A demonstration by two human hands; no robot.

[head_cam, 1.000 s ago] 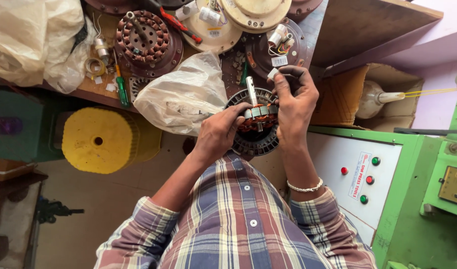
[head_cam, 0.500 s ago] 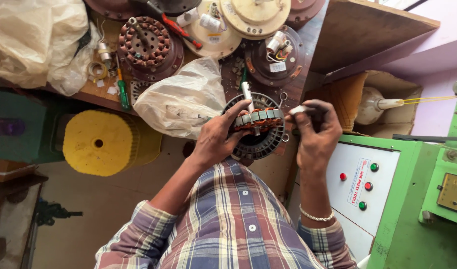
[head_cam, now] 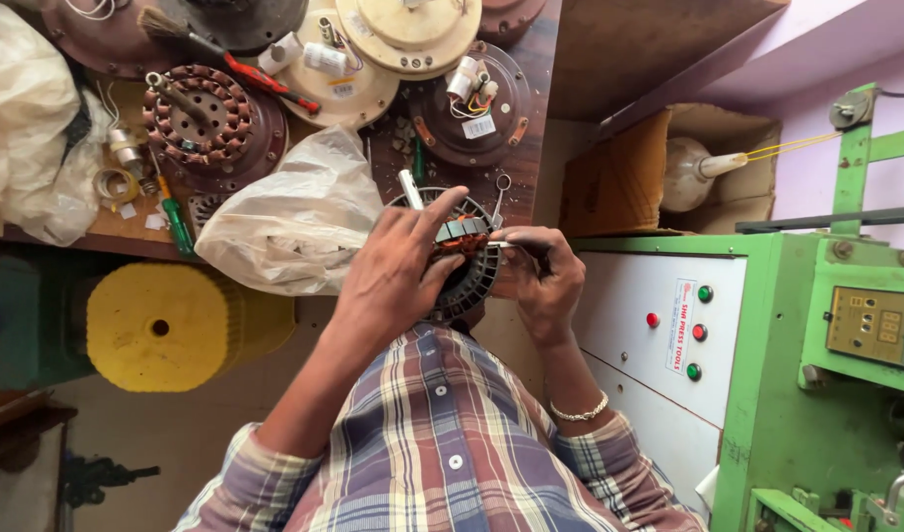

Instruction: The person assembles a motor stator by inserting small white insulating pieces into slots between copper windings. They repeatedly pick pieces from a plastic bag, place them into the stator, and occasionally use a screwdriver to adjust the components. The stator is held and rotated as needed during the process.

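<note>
A round dark fan stator (head_cam: 474, 278) with copper windings sits at the near edge of the wooden bench (head_cam: 527, 148). My left hand (head_cam: 398, 271) lies over its left side, fingers spread across the windings and gripping it. My right hand (head_cam: 542, 278) is at the stator's right side, fingers pinched on a thin metal tool (head_cam: 498, 243) whose tip points into the windings. A white-handled tool (head_cam: 410, 188) sticks up behind the stator. Most of the stator's left half is hidden by my left hand.
A crumpled plastic bag (head_cam: 294, 219) lies left of the stator. Behind it are a wound stator (head_cam: 200, 115), cream and brown fan covers (head_cam: 408, 30), a red-handled brush (head_cam: 237, 63) and a green screwdriver (head_cam: 176, 223). A green press machine with buttons (head_cam: 699, 333) stands right; a yellow stool (head_cam: 171, 326) left.
My right hand dropped from above the stator to its right side and moved in close. My left hand stayed on the stator. The view tilted slightly.
</note>
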